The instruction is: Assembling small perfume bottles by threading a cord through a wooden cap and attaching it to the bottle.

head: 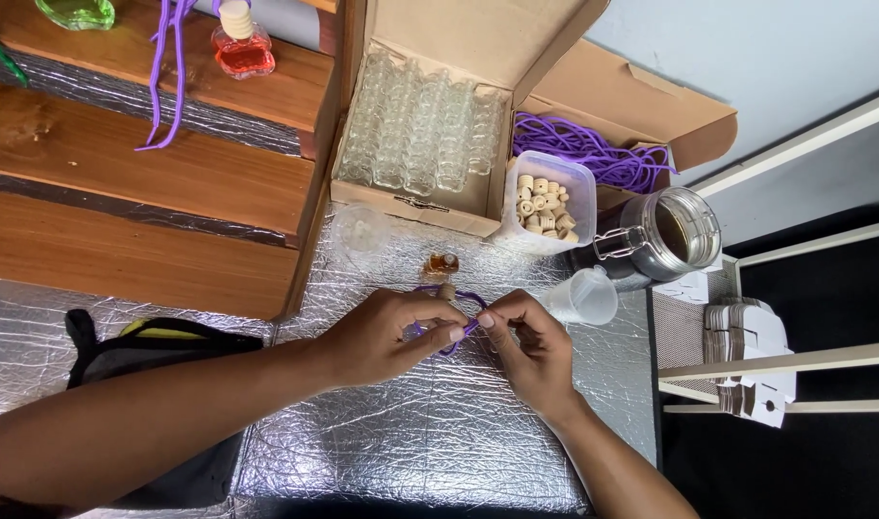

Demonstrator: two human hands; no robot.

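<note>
Two hands, left hand (386, 332) and right hand (531, 346), pinch a thin purple cord (463, 300) over crinkled silver foil (439, 432).

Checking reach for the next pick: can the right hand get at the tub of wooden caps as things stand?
Probably yes. The tub of wooden caps stands open, just beyond the right hand, with only a small clear cup off to the side. But both hands' fingers pinch the purple cord, so it must let go first.

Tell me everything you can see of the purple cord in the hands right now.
The purple cord is thin, round and looks like elastic or nylon string. It curves in a loop over the silver foil mat, pinched between the fingertips of the left hand and right hand. Much of it is hidden by the fingers. A small cork-topped amber bottle stands just beyond it.
</note>
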